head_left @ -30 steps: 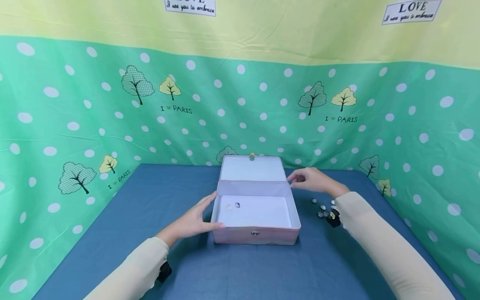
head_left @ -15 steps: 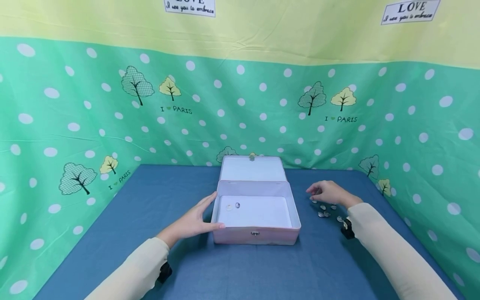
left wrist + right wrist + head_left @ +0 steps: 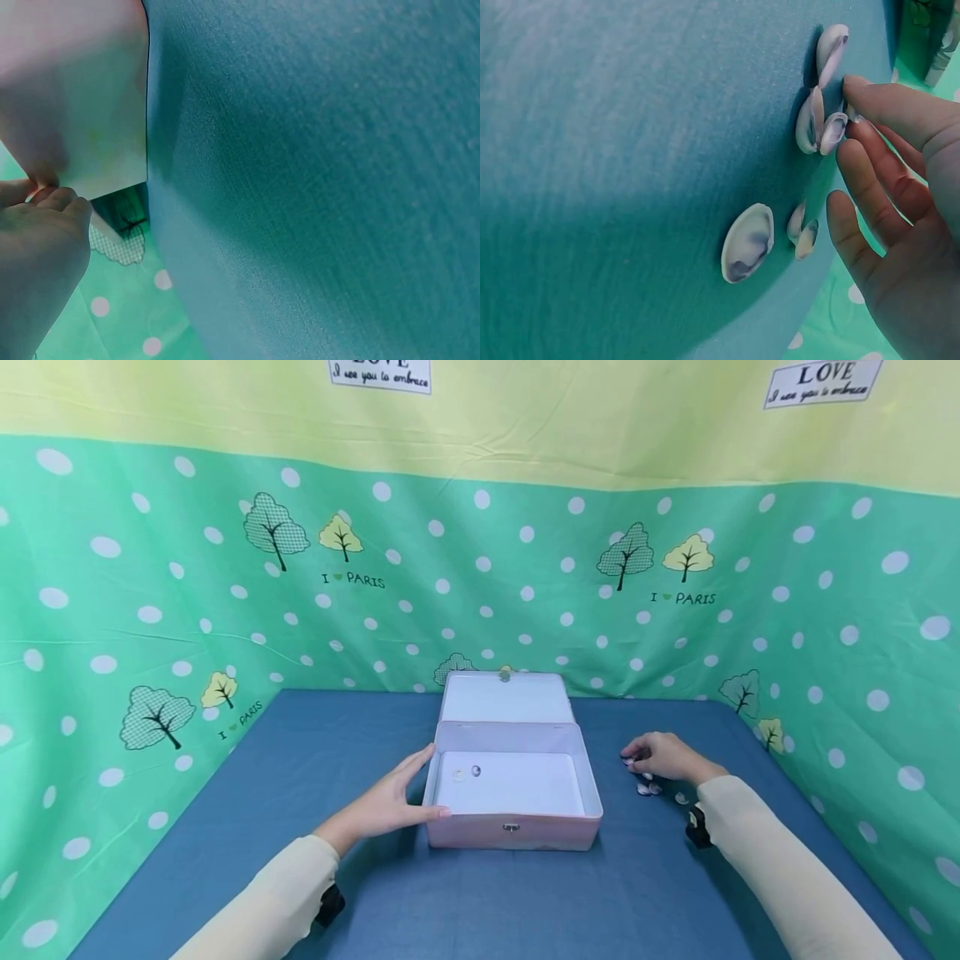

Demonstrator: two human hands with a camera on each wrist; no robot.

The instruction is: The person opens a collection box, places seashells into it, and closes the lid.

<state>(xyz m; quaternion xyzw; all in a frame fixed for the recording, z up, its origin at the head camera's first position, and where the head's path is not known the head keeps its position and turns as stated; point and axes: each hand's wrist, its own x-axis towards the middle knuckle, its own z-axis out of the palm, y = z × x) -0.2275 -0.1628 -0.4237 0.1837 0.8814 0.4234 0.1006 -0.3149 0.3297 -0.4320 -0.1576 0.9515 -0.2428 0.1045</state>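
Note:
A pale pink box [image 3: 513,833] stands with its lid [image 3: 506,696] tipped back. Spread at its front left corner, my left hand [image 3: 386,797] rests its thumb on the front rim and its fingers along the left side; the left wrist view has these fingers [image 3: 56,199] against the wall. Two small shells lie inside, one pale [image 3: 458,775], one darker [image 3: 476,771]. Right of the box, my right hand [image 3: 663,756] pinches a small seashell [image 3: 853,115], mostly hidden by thumb and fingers. Beside it, several loose shells [image 3: 748,244] lie on the blue cloth.
Blue cloth [image 3: 360,727] covers the table. Behind and at both sides hangs a green and yellow curtain [image 3: 480,568] printed with dots and trees. Black bands [image 3: 697,827] circle the wrists below the cream sleeves.
My right hand has moved from beside the box's back right corner, rightward and down to the loose shells, and now pinches one. The left hand and the box have stayed put.

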